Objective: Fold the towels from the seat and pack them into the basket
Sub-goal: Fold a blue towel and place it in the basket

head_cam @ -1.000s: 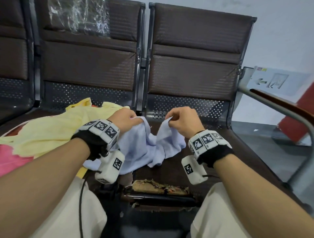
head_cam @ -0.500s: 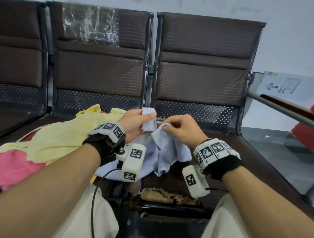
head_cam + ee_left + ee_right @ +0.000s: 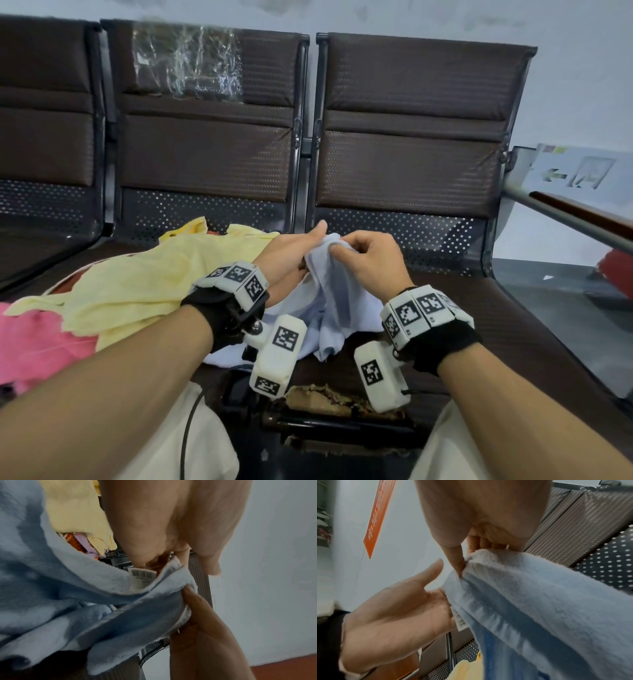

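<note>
A light blue towel [image 3: 337, 301] hangs bunched above the brown seat [image 3: 486, 329], its lower part trailing on it. My right hand [image 3: 346, 251] pinches its top fold between thumb and fingers, as the right wrist view [image 3: 462, 566] shows. My left hand [image 3: 308, 253] is right beside it, palm toward the cloth, thumb raised free and fingers behind the towel. In the left wrist view a barcode label [image 3: 143, 576] sits in the fold under my left fingers [image 3: 149, 559]. No basket is in view.
A yellow towel [image 3: 137, 291] and a pink one [image 3: 37, 346] lie heaped on the seat to the left. The seat's front edge [image 3: 342, 402] is torn. A metal armrest [image 3: 579, 219] runs along the right. Backrests stand close behind.
Both hands have risen and come together, lifting the blue towel off the seat and gathering its top edge. My left thumb has come off the cloth.
</note>
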Motion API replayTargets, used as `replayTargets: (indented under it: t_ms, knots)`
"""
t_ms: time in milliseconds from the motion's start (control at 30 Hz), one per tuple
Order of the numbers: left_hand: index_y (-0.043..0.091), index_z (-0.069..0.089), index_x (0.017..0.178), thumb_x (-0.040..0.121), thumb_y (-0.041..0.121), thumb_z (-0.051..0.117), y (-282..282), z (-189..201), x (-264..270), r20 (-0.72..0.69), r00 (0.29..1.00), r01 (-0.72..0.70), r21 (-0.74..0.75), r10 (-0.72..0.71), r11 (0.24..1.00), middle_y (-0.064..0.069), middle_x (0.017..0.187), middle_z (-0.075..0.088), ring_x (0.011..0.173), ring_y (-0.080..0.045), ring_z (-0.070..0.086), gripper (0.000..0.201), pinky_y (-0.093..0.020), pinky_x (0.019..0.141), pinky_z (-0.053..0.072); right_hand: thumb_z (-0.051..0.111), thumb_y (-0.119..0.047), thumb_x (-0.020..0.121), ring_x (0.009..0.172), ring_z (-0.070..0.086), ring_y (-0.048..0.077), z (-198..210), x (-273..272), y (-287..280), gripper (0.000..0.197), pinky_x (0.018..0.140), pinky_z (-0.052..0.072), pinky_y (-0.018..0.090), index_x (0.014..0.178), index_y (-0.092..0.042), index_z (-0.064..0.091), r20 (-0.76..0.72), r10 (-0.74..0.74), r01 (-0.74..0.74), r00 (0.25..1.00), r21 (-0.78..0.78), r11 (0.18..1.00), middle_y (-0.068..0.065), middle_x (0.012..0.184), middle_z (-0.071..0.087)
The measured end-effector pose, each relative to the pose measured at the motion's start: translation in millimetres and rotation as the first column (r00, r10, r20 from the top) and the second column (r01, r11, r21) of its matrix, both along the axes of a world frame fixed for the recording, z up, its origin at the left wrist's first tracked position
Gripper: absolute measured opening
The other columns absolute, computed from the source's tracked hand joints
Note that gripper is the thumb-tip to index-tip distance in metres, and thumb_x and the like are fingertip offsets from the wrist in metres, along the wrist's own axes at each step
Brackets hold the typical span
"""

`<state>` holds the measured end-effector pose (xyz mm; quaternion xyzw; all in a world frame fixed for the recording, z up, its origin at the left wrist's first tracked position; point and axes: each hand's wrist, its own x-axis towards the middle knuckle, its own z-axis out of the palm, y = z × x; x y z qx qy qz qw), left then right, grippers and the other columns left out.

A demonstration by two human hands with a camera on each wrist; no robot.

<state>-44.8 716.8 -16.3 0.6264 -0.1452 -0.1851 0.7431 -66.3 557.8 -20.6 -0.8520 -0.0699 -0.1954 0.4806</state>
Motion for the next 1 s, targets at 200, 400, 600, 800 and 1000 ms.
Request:
replayTargets:
  t_ms: [200,400,600,800,1000]
  knots:
    - [0.003,0.063,0.119,0.092,0.0,0.052,-4,-4,-7,0.26,0.965,-0.1,0.212,0.042,0.972,-0.005,0.094,0.071,0.084,-0.009,0.065,0.029,-0.021,0.074,0.05,0.07,-0.023,0.08,0.077,0.066,0.01,2,0,-4,0.006,0.074,0.053,0.029,0.075,-0.022,0.074,-0.034,0.01,-0.008,0.999,0.066,0.998,-0.006,0.075,0.07]
    - [0.007,0.068,0.1,0.093,-0.003,0.043,0,-3,-5,0.344,0.933,-0.216,0.3,0.106,0.929,-0.014,0.099,0.067,0.091,-0.025,0.06,0.028,-0.039,0.081,0.048,0.074,-0.025,0.075,0.054,0.047,0.001,4,-5,-8,0.024,0.054,0.039,0.017,0.058,-0.023,0.056,-0.031,0.092,-0.094,0.995,-0.096,0.991,-0.011,0.056,0.053]
    - [0.015,0.06,0.077,0.09,0.003,0.034,28,0,2,0.397,0.851,-0.478,0.316,0.343,0.82,-0.004,0.078,0.06,0.073,-0.015,0.052,0.032,-0.028,0.063,0.041,0.066,-0.019,0.074,0.064,0.054,0.02,0,-19,-30,0.032,0.063,0.031,0.028,0.053,-0.019,0.042,-0.197,0.044,-0.165,0.979,-0.657,0.735,-0.001,0.056,0.05]
    - [0.017,0.053,0.061,0.089,0.003,0.035,56,5,-8,0.384,0.837,-0.523,0.346,0.391,0.779,0.004,0.066,0.05,0.066,-0.009,0.043,0.036,-0.023,0.06,0.034,0.065,-0.028,0.08,0.096,0.06,0.023,-15,-39,-36,0.022,0.082,0.046,0.032,0.101,-0.019,0.064,-0.53,0.038,-0.476,0.847,-0.725,0.498,0.002,0.101,0.067]
    - [0.021,0.048,0.065,0.086,0.012,0.048,79,11,-9,0.31,0.827,-0.562,0.442,0.469,0.699,0.005,0.07,0.047,0.088,-0.021,0.047,0.024,-0.035,0.08,0.041,0.061,-0.047,0.083,0.097,0.061,0.024,-32,-47,-48,0.034,0.089,0.04,0.04,0.099,-0.017,0.066,-0.647,-0.162,-0.574,0.745,-0.746,0.338,0.004,0.099,0.068]
